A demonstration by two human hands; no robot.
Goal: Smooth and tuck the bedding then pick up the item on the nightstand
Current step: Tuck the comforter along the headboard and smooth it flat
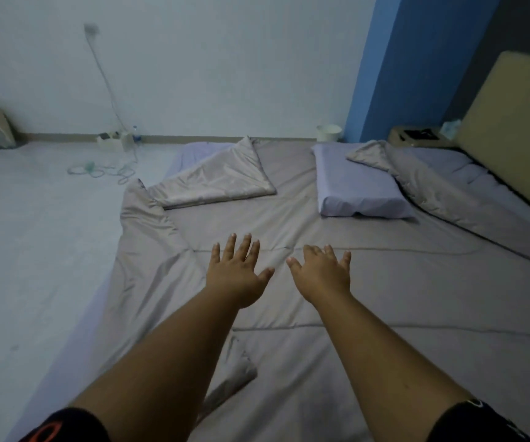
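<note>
A grey quilt (369, 282) covers the bed, with its far left corner folded back (219, 177) and creases along the left side. A lilac pillow (359, 183) lies near the tan headboard (512, 129). My left hand (238, 272) and my right hand (322, 272) reach out side by side over the quilt's middle, fingers spread, palms down, holding nothing. The nightstand (417, 138) stands beyond the bed's far corner with a dark item (420, 134) on top, too small to identify.
A white bin (329, 133) sits by the blue wall. On the floor at the back left are a power strip with cables (110, 141), a bottle (136, 135) and a coiled cord (101, 170). Pale floor runs along the bed's left side.
</note>
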